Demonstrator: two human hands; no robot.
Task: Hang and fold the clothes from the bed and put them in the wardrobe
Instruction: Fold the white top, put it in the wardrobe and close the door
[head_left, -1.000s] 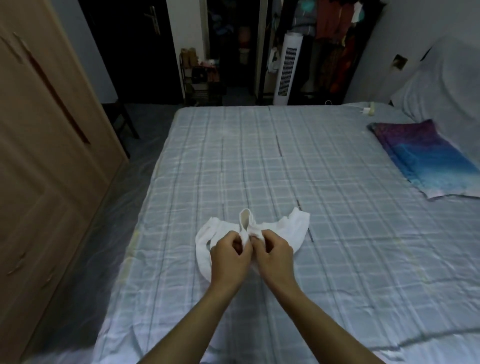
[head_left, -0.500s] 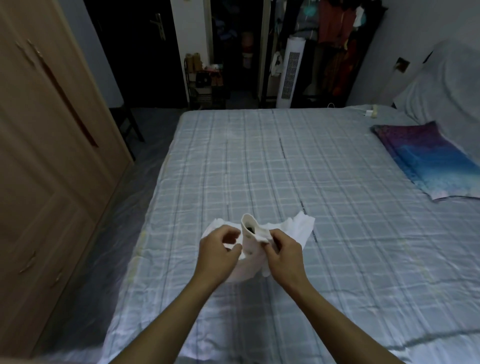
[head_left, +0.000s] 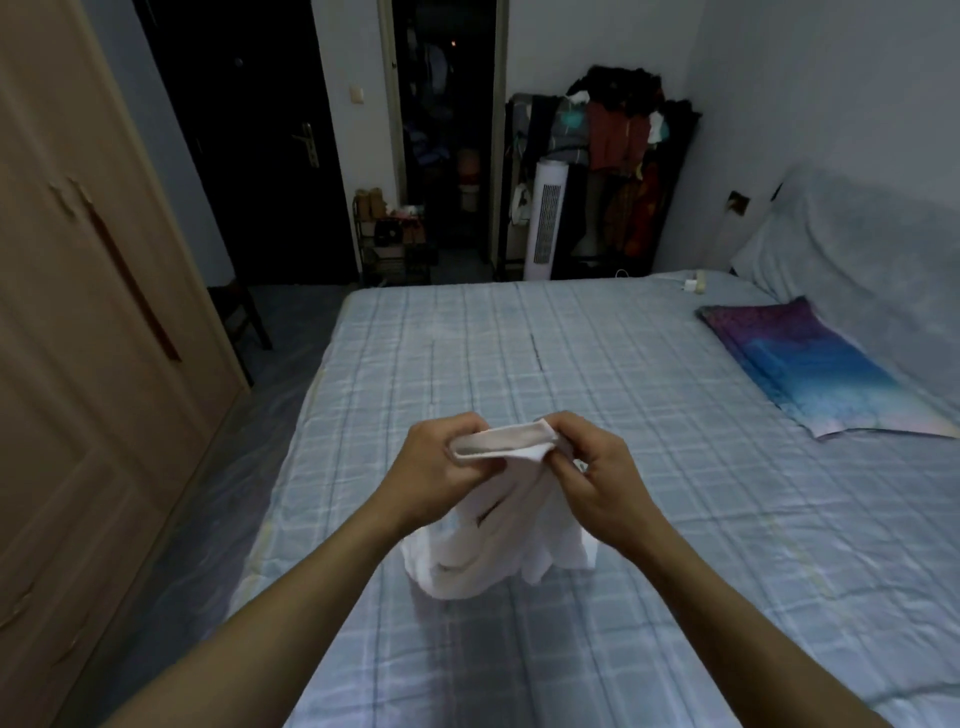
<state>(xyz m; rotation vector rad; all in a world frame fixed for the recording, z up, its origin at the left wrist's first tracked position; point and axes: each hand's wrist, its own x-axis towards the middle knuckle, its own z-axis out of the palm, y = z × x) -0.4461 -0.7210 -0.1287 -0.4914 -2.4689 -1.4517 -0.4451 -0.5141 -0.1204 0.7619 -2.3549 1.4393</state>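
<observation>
Head view: we hold a small white cloth garment (head_left: 493, 545) above the pale blue checked bed (head_left: 701, 545).
Our left hand (head_left: 434, 467) and right hand (head_left: 597, 475) each pinch one end of its folded top edge, fingers curled tight on the fabric, and the rest hangs down between our wrists. A light wooden wardrobe (head_left: 78, 364) stands at our left. A purple-and-blue folded cloth (head_left: 810, 364) lies well apart on the bed's right side.

No writing, label, brand, number or sign can be read. The white garment (head_left: 498, 540), the wardrobe (head_left: 78, 389), the tower fan (head_left: 545, 223) and the purple-blue cloth (head_left: 810, 364) on the bed (head_left: 675, 519) show no legible marks in the dim light.
</observation>
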